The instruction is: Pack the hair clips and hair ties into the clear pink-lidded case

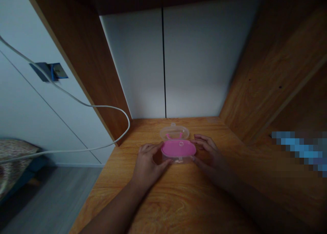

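A small oval plastic lunch box sits on the wooden desk, with a pink inner lid (175, 149) over its clear body (176, 160). Its clear outer lid (163, 133), which has a pink handle (174, 136), lies open behind it. My left hand (148, 162) grips the box's left end, thumb at the front and fingers at the back. Around the right end curves my right hand (213, 160), its thumb at the front corner and index finger at the back edge; the other fingers are spread off the box.
The wooden desk (163, 200) has a pale back panel (135, 70) and a wooden side panel (255, 84) at right. A white cable (109, 106) loops across the left, past an open wall socket (60, 70). Patterned fabric (15, 162) is at far left.
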Available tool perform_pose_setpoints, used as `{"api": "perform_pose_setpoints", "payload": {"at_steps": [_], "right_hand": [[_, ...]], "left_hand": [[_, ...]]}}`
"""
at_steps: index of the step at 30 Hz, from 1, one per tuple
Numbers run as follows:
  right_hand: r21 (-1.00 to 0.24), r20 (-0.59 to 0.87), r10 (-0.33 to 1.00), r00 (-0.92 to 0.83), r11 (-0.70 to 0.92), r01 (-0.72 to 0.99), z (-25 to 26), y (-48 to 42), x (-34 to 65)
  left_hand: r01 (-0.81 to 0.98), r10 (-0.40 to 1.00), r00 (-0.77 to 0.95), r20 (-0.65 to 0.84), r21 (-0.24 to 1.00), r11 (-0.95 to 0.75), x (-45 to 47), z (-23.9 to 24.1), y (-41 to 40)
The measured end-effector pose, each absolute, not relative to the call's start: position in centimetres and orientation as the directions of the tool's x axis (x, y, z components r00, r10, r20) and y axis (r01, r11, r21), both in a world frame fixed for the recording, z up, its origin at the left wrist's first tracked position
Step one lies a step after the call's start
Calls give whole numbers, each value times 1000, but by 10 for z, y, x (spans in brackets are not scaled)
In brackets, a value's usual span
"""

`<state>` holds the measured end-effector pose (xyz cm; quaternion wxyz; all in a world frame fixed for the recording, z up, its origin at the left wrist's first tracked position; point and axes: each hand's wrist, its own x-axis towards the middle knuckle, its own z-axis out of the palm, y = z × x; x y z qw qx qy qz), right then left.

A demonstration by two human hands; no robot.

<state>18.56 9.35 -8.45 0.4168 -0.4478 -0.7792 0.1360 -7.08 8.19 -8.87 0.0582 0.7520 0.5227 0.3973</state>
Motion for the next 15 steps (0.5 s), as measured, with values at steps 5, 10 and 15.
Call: {"api": "perform_pose_setpoints", "payload": {"at_steps": [5,10,15], "right_hand": [[-579,548,790,-274,596,557,-79,90,187],[-591,586,773,-241,612,526,-73,87,189],[-595,585,779,-228,603,531,-73,86,189]], "left_hand": [[715,821,238,519,478,-510,-90,-78,85],[739,853,311,419,458,-495,-128,-68,98],[774,876,329,353,431,-465,-137,-79,109]]}}
